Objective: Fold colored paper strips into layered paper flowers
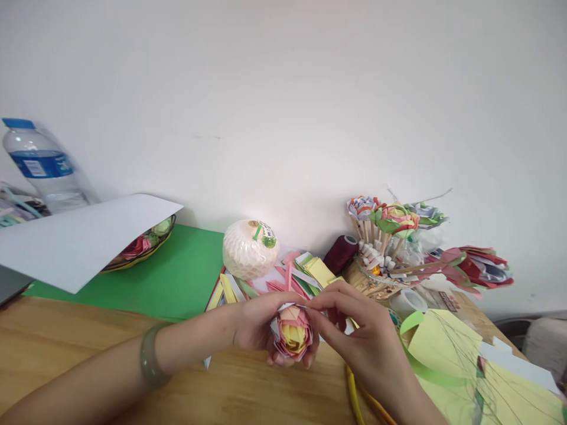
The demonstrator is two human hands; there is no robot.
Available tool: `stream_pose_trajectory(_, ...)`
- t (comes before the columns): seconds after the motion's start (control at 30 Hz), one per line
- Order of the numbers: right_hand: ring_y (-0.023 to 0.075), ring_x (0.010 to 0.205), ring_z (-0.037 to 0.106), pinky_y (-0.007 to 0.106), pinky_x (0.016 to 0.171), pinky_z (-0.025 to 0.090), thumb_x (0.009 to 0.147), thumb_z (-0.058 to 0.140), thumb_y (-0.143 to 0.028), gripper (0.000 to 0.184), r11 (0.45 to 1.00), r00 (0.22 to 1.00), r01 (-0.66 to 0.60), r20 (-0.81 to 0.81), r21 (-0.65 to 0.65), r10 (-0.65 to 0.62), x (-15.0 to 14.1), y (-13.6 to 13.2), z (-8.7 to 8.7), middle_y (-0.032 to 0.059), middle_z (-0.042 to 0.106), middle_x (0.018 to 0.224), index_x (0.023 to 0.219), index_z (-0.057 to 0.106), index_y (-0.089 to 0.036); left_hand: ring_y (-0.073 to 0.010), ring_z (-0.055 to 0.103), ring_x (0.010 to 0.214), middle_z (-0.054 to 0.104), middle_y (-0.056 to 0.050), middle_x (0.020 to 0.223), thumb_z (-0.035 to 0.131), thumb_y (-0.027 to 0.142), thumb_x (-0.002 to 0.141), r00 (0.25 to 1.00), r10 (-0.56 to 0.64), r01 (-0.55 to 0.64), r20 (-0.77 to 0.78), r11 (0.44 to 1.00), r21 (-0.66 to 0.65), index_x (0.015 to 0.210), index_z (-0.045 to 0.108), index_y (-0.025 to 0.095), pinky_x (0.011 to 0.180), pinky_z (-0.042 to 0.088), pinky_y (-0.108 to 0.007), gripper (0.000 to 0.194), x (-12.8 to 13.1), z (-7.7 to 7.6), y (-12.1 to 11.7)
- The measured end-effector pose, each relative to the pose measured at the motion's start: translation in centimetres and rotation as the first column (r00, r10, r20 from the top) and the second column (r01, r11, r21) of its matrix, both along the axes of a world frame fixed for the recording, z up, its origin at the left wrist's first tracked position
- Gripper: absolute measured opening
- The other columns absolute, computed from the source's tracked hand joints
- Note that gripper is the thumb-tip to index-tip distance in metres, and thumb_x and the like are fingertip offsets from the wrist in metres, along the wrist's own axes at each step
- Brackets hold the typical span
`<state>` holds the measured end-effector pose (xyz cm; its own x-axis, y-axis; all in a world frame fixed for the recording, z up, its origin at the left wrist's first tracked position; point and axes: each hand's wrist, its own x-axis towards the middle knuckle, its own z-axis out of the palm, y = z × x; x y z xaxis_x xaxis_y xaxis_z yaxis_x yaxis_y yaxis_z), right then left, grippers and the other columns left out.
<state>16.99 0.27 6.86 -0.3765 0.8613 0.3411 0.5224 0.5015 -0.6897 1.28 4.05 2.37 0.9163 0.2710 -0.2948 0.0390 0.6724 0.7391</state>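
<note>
A paper flower with a yellow centre, pink petals and some white outer ones faces me above the table. My left hand is wrapped round it from the left and below, and a green bangle circles that wrist. On the right, my right hand pinches at the flower's upper right edge, thumb and forefinger together on what looks like a pale petal tip. Whether a thread or wire is also between those fingertips is too small to tell. Behind both hands lie folded paper strips in pink, yellow, white and green.
A foam-netted round object stands by the wall beside a dark red thread spool. Finished paper flowers rise from a basket at right. Yellow paper with thin wires lies front right; white paper and a bottle are left.
</note>
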Motion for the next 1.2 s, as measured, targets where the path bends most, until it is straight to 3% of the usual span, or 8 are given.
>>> stream_pose_trajectory(0.1, 0.0123, 0.054, 0.049, 0.023, 0.049, 0.038, 0.078, 0.059, -0.026, 0.014, 0.972, 0.993, 0.023, -0.109, -0.232, -0.049, -0.2, 0.3, -0.1, 0.0013, 0.058, 0.065, 0.069, 0.065, -0.018, -0.0097, 0.040, 0.030, 0.055, -0.004, 0.047, 0.039, 0.055, 0.071, 1.000, -0.002, 0.002, 0.003, 1.000, 0.015, 0.058, 0.060, 0.012, 0.028, 0.025, -0.023, 0.050, 0.0, 0.0, -0.1)
stream_pose_trajectory(0.2, 0.0102, 0.051, 0.047, 0.021, 0.050, 0.036, 0.073, 0.064, -0.032, 0.018, 0.855, 0.948, -0.046, -0.291, -0.516, -0.125, -0.3, 0.7, -0.4, -0.0024, 0.055, 0.057, 0.064, 0.060, -0.017, -0.0086, 0.036, 0.028, 0.055, -0.003, 0.047, 0.040, 0.056, 0.070, 1.000, -0.006, 0.005, 0.023, 0.999, 0.032, 0.060, 0.060, 0.012, 0.027, 0.025, -0.023, 0.049, -0.1, 0.1, -0.1)
stream_pose_trajectory(0.37, 0.0049, 0.042, 0.025, 0.018, 0.041, 0.019, 0.068, 0.069, -0.035, 0.022, 0.713, 0.883, -0.119, -0.401, -0.691, -0.242, -0.3, 1.1, -0.7, -0.0085, 0.036, 0.046, 0.065, 0.060, -0.015, -0.0087, 0.039, 0.030, 0.057, -0.004, 0.049, 0.040, 0.054, 0.072, 0.999, 0.021, -0.021, 0.041, 1.000, 0.008, 0.064, 0.062, 0.011, 0.029, 0.025, -0.022, 0.050, -0.2, 0.0, 0.0)
stream_pose_trajectory(0.5, 0.0056, 0.043, 0.022, 0.019, 0.040, 0.016, 0.070, 0.067, -0.042, 0.028, 0.762, 0.855, -0.086, -0.440, -0.642, -0.275, 0.0, 1.5, -1.0, -0.0088, 0.033, 0.045, 0.069, 0.058, -0.016, -0.0100, 0.046, 0.033, 0.060, -0.008, 0.057, 0.038, 0.052, 0.076, 0.997, 0.053, -0.051, 0.055, 0.998, -0.032, 0.066, 0.064, 0.007, 0.028, 0.026, -0.022, 0.053, -0.5, -0.2, 0.2)
stream_pose_trajectory(0.6, 0.0062, 0.043, 0.024, 0.019, 0.040, 0.018, 0.070, 0.066, -0.043, 0.029, 0.826, 0.836, -0.003, -0.455, -0.563, -0.307, 0.3, 1.6, -1.0, -0.0077, 0.035, 0.047, 0.069, 0.056, -0.017, -0.0120, 0.054, 0.041, 0.060, -0.007, 0.059, 0.042, 0.052, 0.078, 0.973, 0.211, -0.204, 0.099, 0.976, -0.073, 0.075, 0.064, 0.006, 0.034, 0.035, -0.021, 0.051, -0.6, -0.2, 0.1)
stream_pose_trajectory(0.83, 0.0098, 0.048, 0.044, 0.020, 0.042, 0.034, 0.076, 0.062, -0.042, 0.023, 0.930, 0.853, 0.145, -0.433, -0.337, -0.290, 0.4, 1.3, -0.9, -0.0023, 0.052, 0.060, 0.079, 0.060, -0.019, -0.0155, 0.061, 0.085, 0.062, -0.008, 0.104, 0.061, 0.032, 0.080, 0.751, 0.591, -0.553, 0.294, 0.807, -0.209, 0.109, 0.055, 0.016, 0.079, 0.047, -0.030, 0.034, -0.3, 0.8, -0.2)
stream_pose_trajectory(1.0, 0.0145, 0.072, 0.057, 0.024, 0.058, 0.049, 0.080, 0.059, -0.031, 0.021, 0.982, 0.956, 0.120, -0.252, -0.143, -0.153, 0.0, 0.9, -0.9, 0.0043, 0.059, 0.096, 0.100, 0.060, -0.023, -0.0131, 0.058, 0.080, 0.062, -0.005, 0.091, 0.070, 0.022, 0.072, 0.684, 0.626, -0.620, 0.374, 0.770, -0.153, 0.105, 0.059, 0.016, 0.074, 0.045, -0.025, 0.035, -0.3, 1.0, -0.2)
stream_pose_trajectory(1.2, 0.0141, 0.075, 0.058, 0.025, 0.058, 0.052, 0.081, 0.057, -0.020, 0.017, 0.994, 0.975, 0.084, -0.210, 0.070, -0.068, 0.4, 0.9, -0.6, 0.0045, 0.055, 0.099, 0.097, 0.062, -0.025, -0.0162, 0.061, 0.084, 0.062, -0.006, 0.100, 0.065, 0.034, 0.077, 0.768, 0.532, -0.547, 0.358, 0.834, -0.065, 0.115, 0.057, 0.022, 0.079, 0.048, -0.035, 0.041, -0.8, 0.6, -0.2)
